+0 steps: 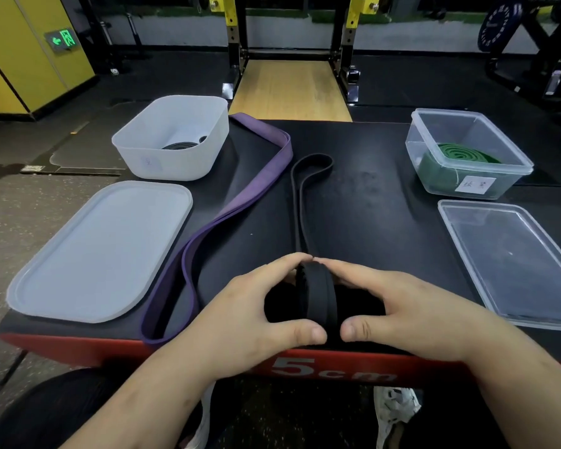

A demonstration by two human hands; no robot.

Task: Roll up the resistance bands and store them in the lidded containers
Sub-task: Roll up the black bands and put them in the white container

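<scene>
A black resistance band (pixel 319 296) is partly rolled into an upright coil near the front edge of the black platform (pixel 370 222). Its loose length runs away from me to a loop end further back. My left hand (pixel 253 312) and my right hand (pixel 399 306) grip the coil from either side, fingers over its top, thumbs at its near side. A purple band (pixel 240 202) lies unrolled to the left. The white container (pixel 172 137) at the back left holds a rolled black band. The clear container (pixel 467 153) at the back right holds a rolled green band (pixel 460 157).
A white lid (pixel 101 251) lies at the front left and a clear lid (pixel 512 260) at the front right. The platform has a red front edge marked "5cm". A yellow squat rack and a wooden lifting platform stand behind. My knees and a shoe show below.
</scene>
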